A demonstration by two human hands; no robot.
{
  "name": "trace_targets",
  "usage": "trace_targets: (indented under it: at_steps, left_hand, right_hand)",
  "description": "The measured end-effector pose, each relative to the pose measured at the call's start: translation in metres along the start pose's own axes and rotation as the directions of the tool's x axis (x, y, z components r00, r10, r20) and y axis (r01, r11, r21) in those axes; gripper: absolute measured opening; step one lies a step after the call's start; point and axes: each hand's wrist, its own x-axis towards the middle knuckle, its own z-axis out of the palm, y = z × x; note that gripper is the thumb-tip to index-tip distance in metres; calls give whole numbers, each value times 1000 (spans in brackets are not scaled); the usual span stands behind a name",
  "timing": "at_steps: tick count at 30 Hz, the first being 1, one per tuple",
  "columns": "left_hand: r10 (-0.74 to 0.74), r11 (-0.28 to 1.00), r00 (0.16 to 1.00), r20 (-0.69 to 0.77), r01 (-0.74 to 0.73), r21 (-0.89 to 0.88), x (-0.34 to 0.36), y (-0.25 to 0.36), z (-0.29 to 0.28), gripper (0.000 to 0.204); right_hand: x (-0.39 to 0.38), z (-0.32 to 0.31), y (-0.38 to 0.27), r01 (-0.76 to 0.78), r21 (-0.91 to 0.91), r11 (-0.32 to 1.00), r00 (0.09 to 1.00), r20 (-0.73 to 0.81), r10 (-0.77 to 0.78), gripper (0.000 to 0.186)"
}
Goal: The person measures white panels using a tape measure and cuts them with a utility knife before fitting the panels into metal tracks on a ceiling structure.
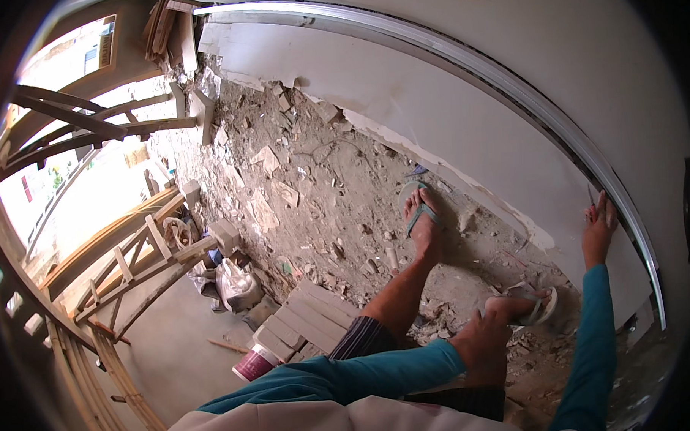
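My right hand (600, 225) is at the right, against the face of a long white board (463, 128). Its fingers close on a small thin tool with a bit of red (590, 211); its exact kind is too small to make out. One finger reaches toward the silvery metal track (586, 150), which runs along the board's far edge. My left hand (480, 338) rests by my bent right leg, just short of the sandalled foot. It shows no object, and its fingers look loosely apart.
Rubble and broken pieces (283, 191) cover the ground around my feet. Left of me are stacked grey blocks (307, 319), a maroon-and-white bucket (255, 363), and pale sacks (237, 284). Wooden trestles (145, 257) and long poles (100, 376) stand farther left, beside a bright opening.
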Motion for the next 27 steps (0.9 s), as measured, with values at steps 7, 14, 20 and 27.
trace_targets:
  at_steps: [7, 14, 20, 27]
  left_hand:
    - [46, 999, 993, -110, -44, 16, -1, -4, 7, 44]
    - [110, 991, 988, 105, -100, -94, -6, 9, 1, 41]
    - [120, 985, 963, 240, -85, -150, -10, -9, -46, 42]
    - [68, 993, 981, 183, -49, -108, -23, -43, -60, 43]
  right_hand:
    - [12, -12, -22, 130, 34, 991, 983, -136, -124, 56]
    - [6, -28, -23, 0, -35, 999, 1000, 12, 0, 72]
    - [6, -32, -24, 16, 3, 1000, 1000, 6, -16, 75]
    - [8, -33, -16, 24, 25, 999, 1000, 17, -24, 70]
